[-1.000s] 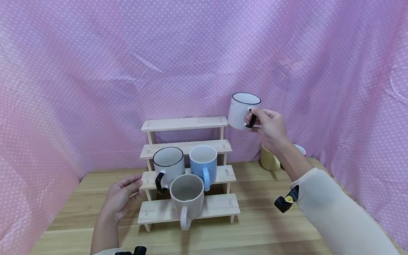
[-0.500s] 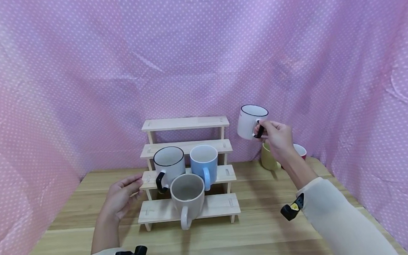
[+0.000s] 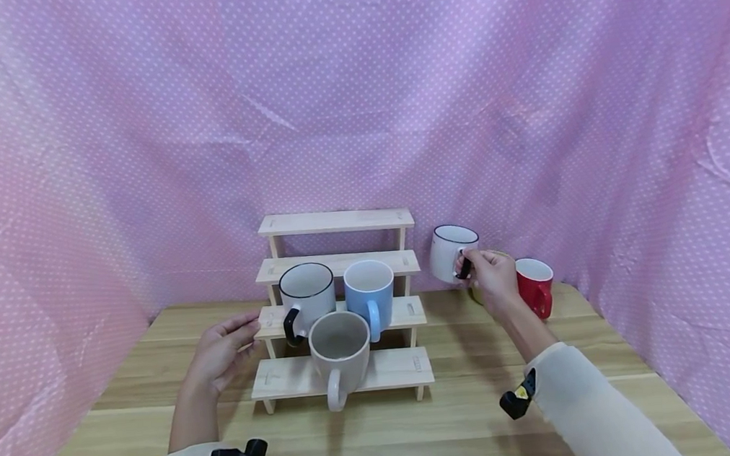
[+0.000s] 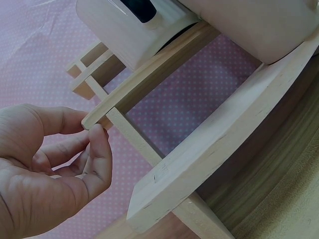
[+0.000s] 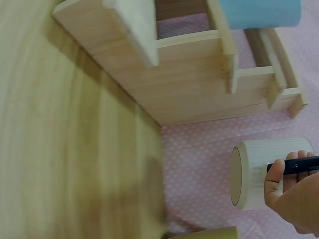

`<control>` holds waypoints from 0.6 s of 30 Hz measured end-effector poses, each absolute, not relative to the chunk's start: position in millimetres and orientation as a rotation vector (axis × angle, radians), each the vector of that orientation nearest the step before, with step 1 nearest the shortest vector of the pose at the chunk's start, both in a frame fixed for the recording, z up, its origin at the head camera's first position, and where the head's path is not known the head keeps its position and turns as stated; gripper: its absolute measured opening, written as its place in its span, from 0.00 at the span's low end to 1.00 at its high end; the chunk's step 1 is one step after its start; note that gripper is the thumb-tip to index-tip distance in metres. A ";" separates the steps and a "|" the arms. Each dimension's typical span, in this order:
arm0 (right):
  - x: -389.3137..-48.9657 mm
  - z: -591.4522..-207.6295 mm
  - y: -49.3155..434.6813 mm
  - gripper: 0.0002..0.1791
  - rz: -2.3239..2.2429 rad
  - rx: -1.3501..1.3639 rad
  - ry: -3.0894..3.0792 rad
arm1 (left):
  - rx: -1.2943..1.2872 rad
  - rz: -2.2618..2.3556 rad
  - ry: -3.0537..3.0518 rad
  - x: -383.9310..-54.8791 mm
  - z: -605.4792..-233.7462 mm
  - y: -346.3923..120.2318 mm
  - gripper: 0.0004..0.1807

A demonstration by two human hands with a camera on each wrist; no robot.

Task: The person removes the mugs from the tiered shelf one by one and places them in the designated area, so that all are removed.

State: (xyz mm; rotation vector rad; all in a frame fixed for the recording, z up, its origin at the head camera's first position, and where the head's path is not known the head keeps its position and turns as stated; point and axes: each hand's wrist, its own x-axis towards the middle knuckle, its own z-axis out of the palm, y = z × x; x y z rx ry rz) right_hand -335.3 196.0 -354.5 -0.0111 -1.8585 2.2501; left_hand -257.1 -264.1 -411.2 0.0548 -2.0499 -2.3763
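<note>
My right hand (image 3: 496,282) grips the black handle of a white mug (image 3: 444,261) with a black rim, held upright beside the right end of a stepped wooden display stand (image 3: 393,367). In the right wrist view, fingers curl round that handle and the mug's base faces the table. My left hand (image 3: 220,356) pinches the left end of the stand's second step from the bottom between thumb and finger. On that step stand another white mug (image 3: 316,301) with a black handle and a light blue mug (image 3: 377,296). A grey-beige mug (image 3: 344,364) sits on the lowest step.
A red mug (image 3: 529,286) with a white inside stands on the wooden table (image 3: 384,443) behind my right forearm. A yellow mug (image 5: 212,234) is mostly hidden by my right hand in the head view. Pink dotted cloth (image 3: 341,100) hangs behind the table.
My right hand has come down with the white mug, moving slightly right at first. More of the red mug shows now, less of the yellow one. The left hand keeps its hold.
</note>
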 end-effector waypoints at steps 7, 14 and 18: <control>-338.5 -381.0 195.7 0.13 2.241 -0.066 -1.890 | 0.058 -2.381 -2.045 -257.2 -411.3 -263.7 0.27; -341.5 -402.4 197.9 0.13 2.223 -0.120 -1.938 | 0.103 -2.404 -2.032 -257.2 -410.9 -262.4 0.27; -343.4 -411.1 197.9 0.13 2.181 -0.149 -1.966 | 0.107 -2.390 -2.041 -257.2 -411.0 -262.8 0.27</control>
